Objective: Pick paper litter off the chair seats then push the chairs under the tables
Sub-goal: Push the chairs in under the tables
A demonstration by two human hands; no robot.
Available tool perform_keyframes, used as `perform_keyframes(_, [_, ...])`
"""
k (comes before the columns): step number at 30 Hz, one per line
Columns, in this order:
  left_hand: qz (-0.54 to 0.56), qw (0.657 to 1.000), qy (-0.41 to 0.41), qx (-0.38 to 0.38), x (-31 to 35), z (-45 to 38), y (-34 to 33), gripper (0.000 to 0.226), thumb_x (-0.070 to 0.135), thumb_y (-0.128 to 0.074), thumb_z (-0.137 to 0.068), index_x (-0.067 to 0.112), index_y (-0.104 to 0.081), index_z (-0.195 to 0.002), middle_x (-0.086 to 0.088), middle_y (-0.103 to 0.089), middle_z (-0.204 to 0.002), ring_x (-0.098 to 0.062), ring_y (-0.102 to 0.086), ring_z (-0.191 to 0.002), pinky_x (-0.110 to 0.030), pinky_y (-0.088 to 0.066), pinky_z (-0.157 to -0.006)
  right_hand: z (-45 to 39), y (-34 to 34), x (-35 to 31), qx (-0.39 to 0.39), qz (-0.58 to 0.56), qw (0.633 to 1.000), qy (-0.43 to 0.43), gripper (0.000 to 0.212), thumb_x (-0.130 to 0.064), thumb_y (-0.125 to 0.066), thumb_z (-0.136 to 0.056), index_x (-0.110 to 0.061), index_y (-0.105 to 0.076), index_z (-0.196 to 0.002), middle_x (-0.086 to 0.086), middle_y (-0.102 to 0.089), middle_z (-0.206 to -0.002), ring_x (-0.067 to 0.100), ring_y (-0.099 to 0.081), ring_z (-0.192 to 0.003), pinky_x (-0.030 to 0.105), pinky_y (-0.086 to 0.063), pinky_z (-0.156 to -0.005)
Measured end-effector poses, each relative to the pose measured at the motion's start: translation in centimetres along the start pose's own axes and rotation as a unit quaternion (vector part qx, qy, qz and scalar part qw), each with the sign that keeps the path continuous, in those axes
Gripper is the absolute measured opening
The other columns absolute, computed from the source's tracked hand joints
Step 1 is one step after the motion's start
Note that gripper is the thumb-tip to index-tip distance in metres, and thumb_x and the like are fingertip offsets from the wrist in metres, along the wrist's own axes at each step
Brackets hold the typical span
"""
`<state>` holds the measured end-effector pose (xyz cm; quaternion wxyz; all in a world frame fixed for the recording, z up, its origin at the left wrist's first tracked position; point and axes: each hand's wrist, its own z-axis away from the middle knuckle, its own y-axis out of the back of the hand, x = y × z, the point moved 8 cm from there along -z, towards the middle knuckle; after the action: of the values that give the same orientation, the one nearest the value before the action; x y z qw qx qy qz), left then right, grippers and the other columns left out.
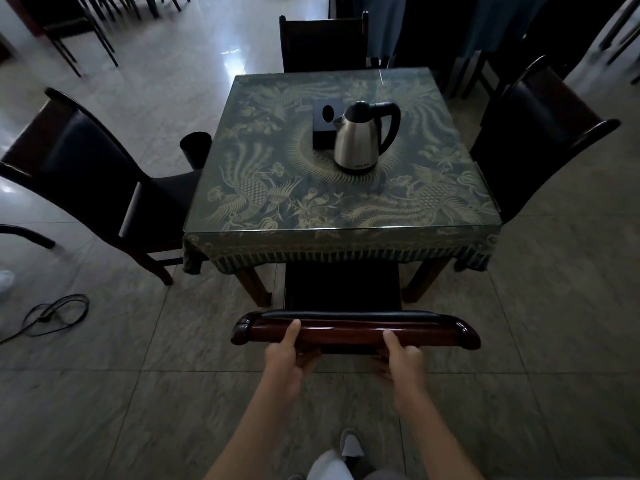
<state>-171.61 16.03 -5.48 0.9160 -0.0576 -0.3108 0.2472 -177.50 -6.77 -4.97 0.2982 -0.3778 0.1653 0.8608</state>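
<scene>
A dark wooden chair stands at the near side of a square table point(221, 188) covered with a patterned cloth under glass. Its glossy top rail point(346, 332) runs across below the table edge. My left hand point(285, 355) grips the rail left of centre, thumb on top, fingers underneath. My right hand point(403, 356) grips it right of centre the same way. The chair's black seat point(343, 289) shows between the table legs, partly under the cloth's fringe. I see no paper on it.
Three more dark chairs surround the table: left point(86, 161), far point(323, 43), right point(540, 133). A steel kettle point(362, 138) and black tissue box point(323, 124) sit on top. A black bin point(195, 148) stands by the left chair. A cable point(52, 315) lies on the floor.
</scene>
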Motion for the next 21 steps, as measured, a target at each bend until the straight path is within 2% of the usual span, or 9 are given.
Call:
perform_keyframes(3, [-0.188, 0.98, -0.065, 0.032, 0.2, 0.9, 0.7, 0.027, 0.032, -0.065, -0.093, 0.005, -0.066, -0.093, -0.011, -0.073, -0.086, -0.026, -0.071, -0.078, -0.038, -0.056, -0.068, 1.6, 0.5, -2.4, -0.012, 0.205, 0.972, 0.112, 0.032, -0.033, -0.058, -0.09, -0.011, -0.061, -0.067, 0.007, -0.062, -0.061, 0.025, -0.061, -0.058, 0.045, -0.05, -0.057])
perform_keyframes(4, [-0.266, 0.957, -0.112, 0.029, 0.9, 1.3, 0.4, 0.03, 0.036, -0.065, -0.092, 0.007, -0.067, -0.084, -0.007, -0.073, -0.08, -0.019, -0.069, -0.07, -0.034, -0.054, -0.065, 2.1, 0.7, -3.5, -0.006, 0.25, 0.956, 0.154, 0.032, -0.029, -0.058, -0.09, -0.013, -0.059, -0.062, 0.005, -0.061, -0.057, 0.02, -0.059, -0.054, 0.041, -0.049, -0.054])
perform_keyframes(6, [-0.409, 0.885, -0.22, 0.035, 2.8, 3.0, -0.9, 0.026, 0.042, -0.064, -0.089, 0.019, -0.067, -0.078, 0.002, -0.073, -0.08, -0.006, -0.066, -0.064, -0.025, -0.051, -0.062, 3.2, 0.5, -6.3, 0.009, 0.302, 0.922, 0.243, 0.028, -0.021, -0.061, -0.091, -0.017, -0.059, -0.063, -0.003, -0.06, -0.056, 0.008, -0.058, -0.053, 0.031, -0.048, -0.051])
perform_keyframes(8, [-0.504, 0.802, -0.315, 0.054, 5.0, 5.3, -2.6, 0.017, 0.045, -0.064, -0.088, 0.028, -0.066, -0.089, 0.009, -0.071, -0.086, 0.002, -0.064, -0.071, -0.018, -0.048, -0.062, 4.7, -0.5, -9.3, 0.003, 0.333, 0.887, 0.319, 0.014, -0.019, -0.062, -0.092, -0.019, -0.065, -0.078, -0.005, -0.065, -0.071, 0.007, -0.062, -0.067, 0.03, -0.052, -0.063])
perform_keyframes(9, [-0.535, 0.763, -0.358, 0.061, 6.1, 6.3, -3.5, 0.021, 0.045, -0.064, -0.088, 0.027, -0.066, -0.099, 0.01, -0.069, -0.091, 0.001, -0.063, -0.077, -0.019, -0.048, -0.064, 5.3, -0.9, -10.7, -0.002, 0.349, 0.868, 0.352, 0.007, -0.019, -0.062, -0.092, -0.017, -0.068, -0.088, -0.003, -0.067, -0.081, 0.01, -0.063, -0.076, 0.032, -0.054, -0.071])
perform_keyframes(11, [-0.575, 0.691, -0.434, 0.066, 8.1, 8.2, -5.2, 0.039, 0.046, -0.063, -0.089, 0.022, -0.062, -0.12, 0.005, -0.067, -0.104, -0.009, -0.063, -0.092, -0.027, -0.053, -0.075, 6.3, -1.9, -12.9, -0.005, 0.381, 0.828, 0.411, 0.019, -0.019, -0.064, -0.092, -0.01, -0.069, -0.108, 0.003, -0.068, -0.101, 0.018, -0.064, -0.094, 0.036, -0.054, -0.085])
perform_keyframes(13, [-0.595, 0.624, -0.501, 0.07, 10.0, 10.2, -6.8, 0.05, 0.045, -0.064, -0.088, 0.018, -0.058, -0.13, 0.0, -0.065, -0.117, -0.018, -0.06, -0.107, -0.034, -0.052, -0.088, 7.3, -2.5, -14.8, -0.004, 0.403, 0.799, 0.446, 0.031, -0.021, -0.066, -0.09, -0.008, -0.067, -0.119, 0.006, -0.067, -0.114, 0.023, -0.06, -0.106, 0.041, -0.051, -0.093])
perform_keyframes(18, [-0.645, 0.476, -0.591, 0.092, 13.5, 14.1, -9.6, 0.061, 0.052, -0.062, -0.083, 0.02, -0.056, -0.134, -0.007, -0.054, -0.137, -0.026, -0.047, -0.13, -0.044, -0.042, -0.105, 9.4, -3.4, -18.9, 0.026, 0.464, 0.723, 0.511, 0.05, -0.033, -0.069, -0.084, -0.013, -0.062, -0.13, 0.006, -0.059, -0.133, 0.028, -0.051, -0.126, 0.05, -0.041, -0.104])
perform_keyframes(21, [-0.668, 0.422, -0.605, 0.095, 14.5, 15.3, -10.3, 0.062, 0.058, -0.055, -0.08, 0.022, -0.057, -0.131, -0.007, -0.05, -0.141, -0.028, -0.042, -0.134, -0.047, -0.037, -0.108, 10.0, -3.6, -20.2, 0.023, 0.505, 0.684, 0.527, 0.058, -0.039, -0.068, -0.083, -0.016, -0.058, -0.135, 0.007, -0.054, -0.14, 0.029, -0.045, -0.133, 0.054, -0.034, -0.11])
